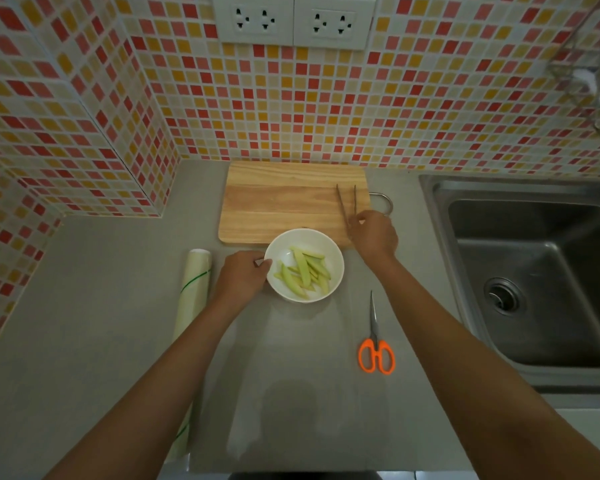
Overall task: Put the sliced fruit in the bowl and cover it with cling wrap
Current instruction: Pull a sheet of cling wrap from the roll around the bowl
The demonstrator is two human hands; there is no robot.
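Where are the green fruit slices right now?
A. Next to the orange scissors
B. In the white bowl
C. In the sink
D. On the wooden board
B: the fruit slices lie piled inside the white bowl, and the wooden board behind it holds no fruit.

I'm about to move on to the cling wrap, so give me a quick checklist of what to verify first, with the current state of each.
1. Fruit slices all in the bowl: ok; the cutting board shows none.
2. Bowl steady: ok; left hand grips its rim.
3. Right hand free: not ok; it holds chopsticks over the board.
4. Cling wrap roll within reach: ok; it lies left of the bowl.
5. Scissors ready: ok; they lie shut, right of the bowl.
6. Wrap's loose end: cannot tell.
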